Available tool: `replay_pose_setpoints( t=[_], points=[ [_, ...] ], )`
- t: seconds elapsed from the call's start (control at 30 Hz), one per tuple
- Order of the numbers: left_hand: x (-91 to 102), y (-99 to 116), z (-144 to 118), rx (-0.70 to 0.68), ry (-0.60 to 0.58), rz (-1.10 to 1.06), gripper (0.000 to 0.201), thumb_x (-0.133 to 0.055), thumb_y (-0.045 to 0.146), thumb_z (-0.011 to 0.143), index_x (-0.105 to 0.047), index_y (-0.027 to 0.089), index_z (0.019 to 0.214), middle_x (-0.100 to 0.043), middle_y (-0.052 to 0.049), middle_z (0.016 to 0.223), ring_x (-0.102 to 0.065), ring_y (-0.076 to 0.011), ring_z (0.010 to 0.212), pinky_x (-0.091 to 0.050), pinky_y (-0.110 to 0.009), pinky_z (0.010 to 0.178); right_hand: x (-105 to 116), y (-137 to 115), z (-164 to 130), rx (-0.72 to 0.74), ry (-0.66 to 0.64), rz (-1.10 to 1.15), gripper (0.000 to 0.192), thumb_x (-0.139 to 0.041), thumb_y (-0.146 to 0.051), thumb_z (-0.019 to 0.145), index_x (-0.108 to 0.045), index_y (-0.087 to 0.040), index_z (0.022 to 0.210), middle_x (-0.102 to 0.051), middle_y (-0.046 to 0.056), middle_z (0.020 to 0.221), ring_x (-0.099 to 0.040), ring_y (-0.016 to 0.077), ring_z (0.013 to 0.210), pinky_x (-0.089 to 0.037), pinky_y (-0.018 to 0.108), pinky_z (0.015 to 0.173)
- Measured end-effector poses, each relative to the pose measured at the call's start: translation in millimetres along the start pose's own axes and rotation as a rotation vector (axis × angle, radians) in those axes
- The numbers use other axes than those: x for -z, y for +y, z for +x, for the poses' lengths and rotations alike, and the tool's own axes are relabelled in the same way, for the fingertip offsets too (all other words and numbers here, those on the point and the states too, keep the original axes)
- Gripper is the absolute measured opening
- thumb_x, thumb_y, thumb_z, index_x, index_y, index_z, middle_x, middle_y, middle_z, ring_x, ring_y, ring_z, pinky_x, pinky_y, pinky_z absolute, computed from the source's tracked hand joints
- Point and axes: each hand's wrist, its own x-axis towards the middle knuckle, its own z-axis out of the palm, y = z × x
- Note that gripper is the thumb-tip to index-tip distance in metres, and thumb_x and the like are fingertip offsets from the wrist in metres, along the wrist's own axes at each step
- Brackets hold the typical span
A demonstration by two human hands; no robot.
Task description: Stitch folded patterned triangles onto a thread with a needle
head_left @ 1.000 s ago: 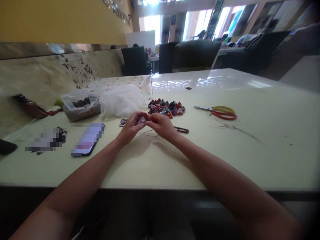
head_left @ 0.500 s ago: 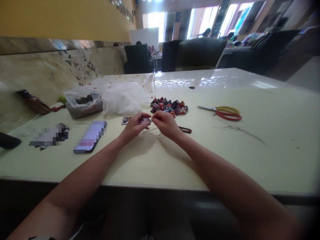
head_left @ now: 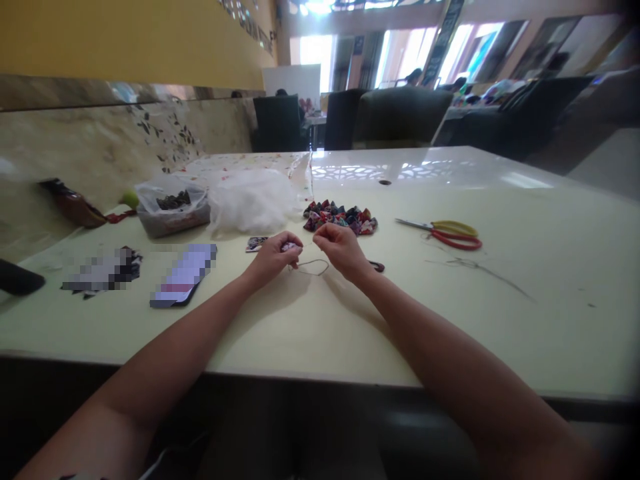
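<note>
My left hand [head_left: 274, 259] is closed on a small folded piece of patterned fabric [head_left: 291, 247], light with purplish tones. To its right, my right hand [head_left: 340, 248] pinches a thin thread [head_left: 308, 243] that runs across the small gap to the fabric; whether a needle sits in the fingertips is too small to tell. A dark loop of thread [head_left: 317, 272] hangs below both hands. Just behind them lies a cluster of colourful stuffed fabric pieces [head_left: 341, 218]. Partly covered by my right wrist is a brown oval-ended tool [head_left: 377, 266].
Scissors [head_left: 453, 232] with yellow and red handles lie at right, beside loose threads [head_left: 480, 268]. A phone [head_left: 184, 275], dark-edged cut pieces [head_left: 103, 270], a lined plastic tub [head_left: 173, 208], white stuffing [head_left: 255, 203], a patterned patch [head_left: 257, 245] and a brown bottle [head_left: 73, 203] are at left.
My right hand has drawn a little away to the right from the fabric, so a gap with thread shows. The thread loop has widened. My left hand keeps its hold.
</note>
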Motion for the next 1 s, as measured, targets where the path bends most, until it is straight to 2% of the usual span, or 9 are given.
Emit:
replay_pose_setpoints(
  t=[0.17, 0.33, 0.4, 0.5, 0.63, 0.73, 0.83, 0.9, 1.0],
  points=[
    [-0.5, -3.3, 3.4, 0.116, 0.054, -0.127, 0.031, -0.078, 0.036, 0.071, -0.065, 0.016, 0.090, -0.064, 0.002, 0.064, -0.061, -0.0124, 0.056, -0.054, -0.029, 0.063, 9.6, 9.4, 5.4, 0.032, 0.052, -0.082, 0.012, -0.059, -0.026, 0.083, -0.059, -0.020, 0.073, -0.061, 0.000, 0.071, -0.052, 0.0155, 0.069, -0.042, 0.031, 0.071],
    [0.1, -6.8, 5.2, 0.191, 0.083, -0.151, 0.037, -0.081, 0.040, 0.066, -0.065, 0.016, 0.090, -0.064, 0.002, 0.064, -0.062, -0.0130, 0.058, -0.052, -0.027, 0.063, 48.4, 25.0, 24.1, 0.014, 0.255, -0.437, 0.011, -0.056, -0.022, 0.089, -0.060, -0.021, 0.079, -0.065, 0.004, 0.080, -0.057, 0.0196, 0.077, -0.045, 0.034, 0.079],
    [-0.1, -7.5, 5.3, 0.195, 0.083, -0.144, 0.038, -0.081, 0.041, 0.066, -0.066, 0.015, 0.090, -0.065, 0.002, 0.064, -0.062, -0.0128, 0.059, -0.051, -0.027, 0.064, 71.3, 31.8, 30.6, -0.091, 0.298, -0.583, 0.013, -0.052, -0.017, 0.090, -0.064, -0.020, 0.086, -0.068, 0.007, 0.088, -0.060, 0.0223, 0.084, -0.047, 0.034, 0.079],
    [-0.3, -8.5, 5.5, 0.207, 0.084, -0.124, 0.041, -0.082, 0.043, 0.064, -0.066, 0.016, 0.090, -0.065, 0.001, 0.064, -0.060, -0.0131, 0.058, -0.048, -0.025, 0.061, 106.3, 41.2, 34.0, -0.311, 0.390, -0.792, 0.024, -0.047, -0.015, 0.094, -0.070, -0.017, 0.103, -0.071, 0.015, 0.110, -0.064, 0.0263, 0.102, -0.050, 0.035, 0.089],
    [2.0, -12.6, 7.1, 0.252, 0.071, -0.137, 0.047, -0.085, 0.044, 0.060, -0.066, 0.016, 0.092, -0.065, 0.001, 0.064, -0.060, -0.0146, 0.059, -0.048, -0.026, 0.059, 144.7, 50.7, 30.0, -0.511, 0.449, -0.903, 0.037, -0.043, -0.010, 0.095, -0.070, -0.012, 0.120, -0.069, 0.022, 0.124, -0.066, 0.0295, 0.109, -0.053, 0.038, 0.095],
    [4.7, -17.5, 9.7, 0.252, 0.086, -0.174, 0.048, -0.086, 0.044, 0.058, -0.067, 0.016, 0.093, -0.065, 0.001, 0.065, -0.061, -0.0148, 0.061, -0.050, -0.028, 0.063, 170.5, 57.2, 27.2, -0.638, 0.427, -0.974, 0.043, -0.045, -0.009, 0.094, -0.065, -0.010, 0.133, -0.067, 0.024, 0.131, -0.067, 0.0301, 0.114, -0.054, 0.037, 0.094],
    [5.4, -20.1, 11.6, 0.258, 0.091, -0.185, 0.049, -0.087, 0.044, 0.058, -0.067, 0.016, 0.093, -0.065, 0.001, 0.066, -0.060, -0.0145, 0.061, -0.050, -0.028, 0.063, 200.0, 64.2, 25.5, -0.754, 0.344, -1.056, 0.046, -0.051, -0.013, 0.095, -0.062, -0.012, 0.140, -0.062, 0.024, 0.141, -0.066, 0.0322, 0.124, -0.054, 0.038, 0.095],
    [4.7, -19.3, 11.8, 0.270, 0.085, -0.183, 0.050, -0.087, 0.044, 0.058, -0.067, 0.016, 0.093, -0.066, 0.001, 0.065, -0.060, -0.0143, 0.061, -0.049, -0.027, 0.062, 221.2, 68.9, 23.9, -0.793, 0.240, -1.100, 0.048, -0.063, -0.018, 0.093, -0.062, -0.015, 0.141, -0.065, 0.022, 0.140, -0.066, 0.0321, 0.125, -0.053, 0.038, 0.097],
    [3.4, -15.8, 10.7, 0.278, 0.084, -0.200, 0.050, -0.087, 0.044, 0.056, -0.067, 0.016, 0.092, -0.065, 0.001, 0.065, -0.060, -0.0141, 0.061, -0.050, -0.027, 0.063, 248.5, 76.3, 20.3, -0.762, 0.078, -1.150, 0.057, -0.068, -0.028, 0.095, -0.057, -0.022, 0.150, -0.066, 0.017, 0.144, -0.066, 0.0283, 0.126, -0.051, 0.033, 0.098]
  ],
)
